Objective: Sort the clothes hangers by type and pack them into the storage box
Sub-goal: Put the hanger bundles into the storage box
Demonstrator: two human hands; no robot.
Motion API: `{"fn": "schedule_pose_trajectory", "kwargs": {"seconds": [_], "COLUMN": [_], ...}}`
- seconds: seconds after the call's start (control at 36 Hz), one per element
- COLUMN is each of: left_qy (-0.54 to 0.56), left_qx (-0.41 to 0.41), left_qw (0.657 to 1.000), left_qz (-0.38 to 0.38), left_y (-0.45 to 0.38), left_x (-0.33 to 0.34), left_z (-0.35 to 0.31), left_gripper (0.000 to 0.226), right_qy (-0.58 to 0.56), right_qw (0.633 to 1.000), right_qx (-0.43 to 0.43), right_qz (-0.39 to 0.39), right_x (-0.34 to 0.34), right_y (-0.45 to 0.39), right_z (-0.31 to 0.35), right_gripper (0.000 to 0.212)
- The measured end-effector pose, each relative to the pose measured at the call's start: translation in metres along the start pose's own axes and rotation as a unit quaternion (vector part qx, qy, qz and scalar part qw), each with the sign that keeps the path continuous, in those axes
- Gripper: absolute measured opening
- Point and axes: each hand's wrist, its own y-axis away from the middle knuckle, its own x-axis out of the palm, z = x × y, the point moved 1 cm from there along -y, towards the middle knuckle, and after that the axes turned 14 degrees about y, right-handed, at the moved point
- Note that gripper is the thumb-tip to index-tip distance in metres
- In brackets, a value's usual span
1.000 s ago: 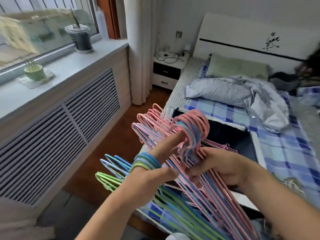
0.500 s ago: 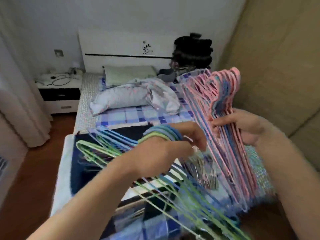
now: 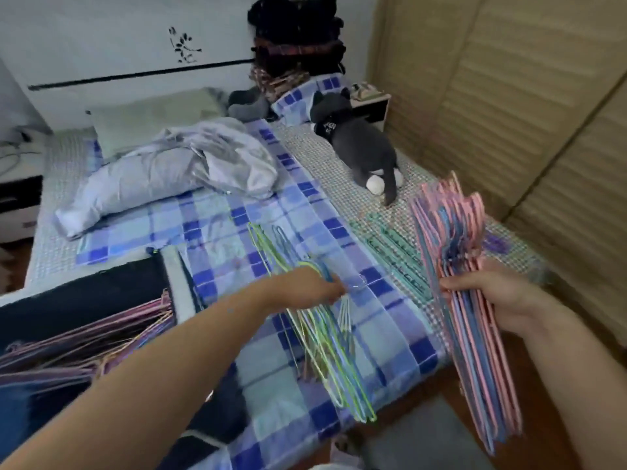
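Right grip (image 3: 502, 293) around pink hangers (image 3: 468, 300), left grip (image 3: 305, 288) outstretched on green-blue hangers (image 3: 325, 337)

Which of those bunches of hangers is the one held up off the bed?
The pink and blue bunch, gripped in the right hand. The green and blue bunch under the left hand and the teal ones lie on the bed.

- Left hand (image 3: 314, 288): forearm stretched forward over the bed (image 3: 237, 212), palm down, fingers closed on green-and-blue hangers (image 3: 325, 337).
- Right hand (image 3: 492, 293): raised off the bed's right edge, fingers wrapped round an upright pink-and-blue hanger bundle (image 3: 454, 252).
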Motion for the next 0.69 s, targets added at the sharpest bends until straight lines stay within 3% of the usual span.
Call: {"fn": "schedule_pose_trajectory", "kwargs": {"seconds": [0.08, 0.19, 0.36, 0.47, 0.64, 0.69], "left_qy": [-0.007, -0.071, -0.148, -0.118, -0.188, -0.162], "left_qx": [-0.081, -0.160, -0.279, -0.268, -0.222, -0.231], "left_qw": [0.997, 0.984, 0.948, 0.954, 0.954, 0.953], "left_qz": [-0.008, 0.016, 0.049, 0.065, -0.068, -0.106], "left_y": [-0.052, -0.066, -0.120, -0.163, -0.198, -0.199], "left_x": [0.017, 0.016, 0.042, 0.078, 0.112, 0.117], "left_z": [0.063, 0.083, 0.160, 0.204, 0.220, 0.224], "left_gripper": [0.054, 0.043, 0.039, 0.031, 0.042, 0.043], "right_qy": [0.000, -0.007, -0.023, -0.022, -0.009, -0.002], "right_qw": [1.000, 0.999, 0.997, 0.996, 0.995, 0.994], "right_qx": [0.025, 0.040, 0.058, 0.065, 0.057, 0.051], "right_qz": [0.008, 0.029, 0.045, 0.057, 0.084, 0.093], "right_x": [-0.006, -0.006, 0.013, 0.027, 0.039, 0.044], "right_y": [-0.030, -0.059, -0.095, -0.117, -0.126, -0.125], "right_z": [-0.022, -0.049, -0.076, -0.087, -0.086, -0.080], "right_gripper": [0.027, 0.013, 0.018, 0.015, 0.012, 0.011]}}
